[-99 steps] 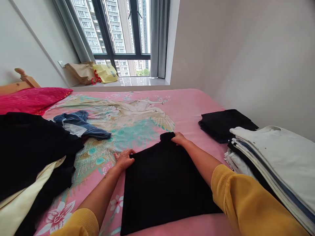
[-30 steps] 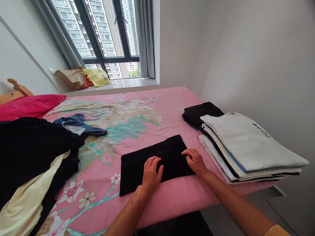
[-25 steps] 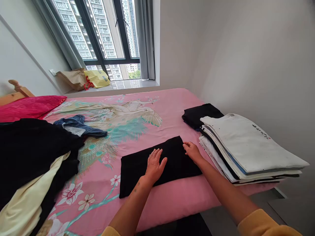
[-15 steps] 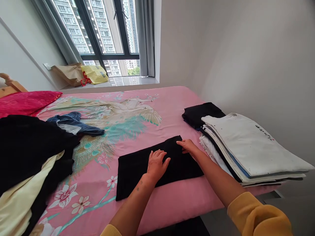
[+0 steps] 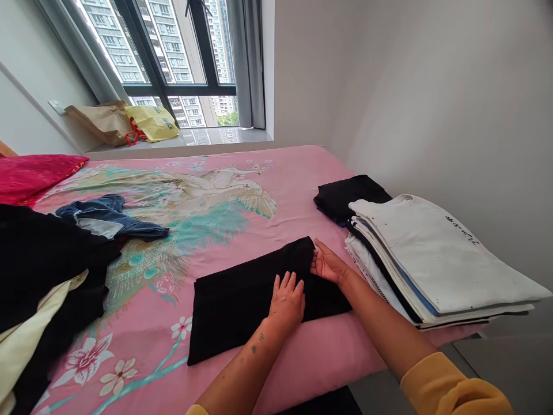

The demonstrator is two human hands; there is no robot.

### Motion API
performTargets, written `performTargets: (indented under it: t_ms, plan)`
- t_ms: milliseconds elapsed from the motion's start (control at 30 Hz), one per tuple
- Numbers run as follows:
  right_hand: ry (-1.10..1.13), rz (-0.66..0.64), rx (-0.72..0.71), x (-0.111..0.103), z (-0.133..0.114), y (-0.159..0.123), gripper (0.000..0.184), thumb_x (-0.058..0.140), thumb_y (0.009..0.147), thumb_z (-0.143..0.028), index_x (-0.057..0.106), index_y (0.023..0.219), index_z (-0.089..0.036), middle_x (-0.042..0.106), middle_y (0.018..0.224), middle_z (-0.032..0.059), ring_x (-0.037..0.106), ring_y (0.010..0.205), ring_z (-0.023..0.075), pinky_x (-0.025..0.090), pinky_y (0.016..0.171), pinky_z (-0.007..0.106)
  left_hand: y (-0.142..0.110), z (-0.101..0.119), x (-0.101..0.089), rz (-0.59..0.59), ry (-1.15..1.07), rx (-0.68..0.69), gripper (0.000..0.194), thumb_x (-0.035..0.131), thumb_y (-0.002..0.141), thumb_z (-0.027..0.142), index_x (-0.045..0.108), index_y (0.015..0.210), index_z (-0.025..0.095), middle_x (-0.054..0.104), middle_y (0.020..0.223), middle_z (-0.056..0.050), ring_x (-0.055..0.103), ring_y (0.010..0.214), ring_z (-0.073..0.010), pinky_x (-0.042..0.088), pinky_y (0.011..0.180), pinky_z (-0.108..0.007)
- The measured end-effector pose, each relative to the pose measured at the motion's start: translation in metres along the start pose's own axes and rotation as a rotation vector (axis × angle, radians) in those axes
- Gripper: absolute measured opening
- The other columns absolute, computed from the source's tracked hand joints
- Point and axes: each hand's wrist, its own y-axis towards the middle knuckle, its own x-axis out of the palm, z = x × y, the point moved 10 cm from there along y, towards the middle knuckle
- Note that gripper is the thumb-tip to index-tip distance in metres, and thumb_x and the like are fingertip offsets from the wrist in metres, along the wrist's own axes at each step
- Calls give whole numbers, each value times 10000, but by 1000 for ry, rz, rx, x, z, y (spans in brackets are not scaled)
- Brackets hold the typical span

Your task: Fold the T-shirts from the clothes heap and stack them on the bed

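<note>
Left hand (image 5: 288, 301) on black garment (image 5: 237, 302), right hand (image 5: 327, 264) apparently against it

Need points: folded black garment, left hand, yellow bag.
Folded black garment (image 5: 244, 302): head view, upper face, left of the hands.
Left hand (image 5: 287, 300): head view, back of the hand.
Yellow bag (image 5: 151, 122): head view, middle of its visible side.
</note>
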Motion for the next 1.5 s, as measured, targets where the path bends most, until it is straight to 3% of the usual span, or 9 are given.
performTargets:
  t_ms: [133, 267, 400, 567, 1000, 1100, 1233, 1333, 1500]
  plan:
    - [-1, -12, 4, 1, 0, 8, 224, 514, 861, -396, 565, 839, -179, 675, 730, 19, 637, 647, 131, 520, 677, 264, 15, -2, -24, -2, -123, 6, 348, 388, 891, 382, 627, 1094, 229, 632, 1170, -81, 537, 1145, -267, 362, 1017, -525]
    - [-47, -2, -31, 2, -4, 18, 92, 508, 854, -224, 580, 878, -172, 692, 778, 16, 652, 714, 126, 519, 728, 258, 40, -16, -40, 131, -106, 21, 322, 378, 886, 220, 597, 1121, 196, 614, 1175, -86, 530, 1143, -218, 390, 1019, -423]
    - [-103, 21, 6, -1, -4, 27, 97, 576, 817, -247, 593, 857, -160, 692, 756, 27, 646, 656, 140, 531, 654, 275, 44, -42, -18, 236, -35, -87, 438, 438, 861, 260, 448, 1286, 150, 466, 1355, -149, 381, 1295, -264, 300, 1075, -497]
    - [-133, 87, -18, -7, -12, 41, 101, 510, 831, -213, 585, 811, -148, 678, 702, 60, 648, 647, 170, 548, 649, 318, 40, -44, 1, 230, 17, -106, 551, 421, 864, 389, 363, 1358, 152, 395, 1421, -143, 280, 1353, -271, 175, 1115, -524]
    - [-206, 519, -542, -43, -47, 16, 418, 463, 788, -221, 441, 1206, -213, 607, 1126, 80, 557, 1089, 200, 473, 932, 385, 58, -64, 14, 13, -11, -324, 862, 569, 624, 710, 366, 1370, 329, 218, 1508, -145, 120, 1385, -374, 36, 1036, -671]
    - [-424, 589, -723, -22, -59, -10, 413, 407, 837, -311, 436, 1237, -211, 509, 1280, 80, 430, 1226, 202, 351, 1043, 400, 60, -64, 13, -16, -31, -354, 901, 566, 603, 730, 354, 1379, 322, 177, 1517, -157, 88, 1389, -378, 5, 1022, -684]
    - [-1021, 414, -935, 42, -49, -19, 384, 351, 877, -363, 550, 1151, -179, 535, 1247, 106, 428, 1217, 224, 291, 1068, 437, 60, -68, 4, -133, -132, -305, 781, 535, 710, 625, 338, 1389, 295, 242, 1502, -125, 161, 1382, -352, 101, 1034, -673]
    - [-1311, 416, -840, 44, -24, -2, 412, 396, 873, -408, 545, 1188, -188, 471, 1339, 114, 309, 1313, 265, 175, 1095, 514, 41, -97, -20, -128, -174, -295, 538, 335, 881, 447, 322, 1396, 292, 320, 1478, -59, 238, 1375, -253, 181, 1073, -586]
    - [-1594, 451, -756, 25, 2, 16, 486, 443, 858, -433, 491, 1276, -190, 394, 1413, 119, 231, 1357, 278, 70, 1106, 517, -35, -188, -48, -95, 85, -327, 510, 324, 890, 475, 356, 1375, 321, 265, 1500, -33, 151, 1400, -243, -14, 1087, -587]
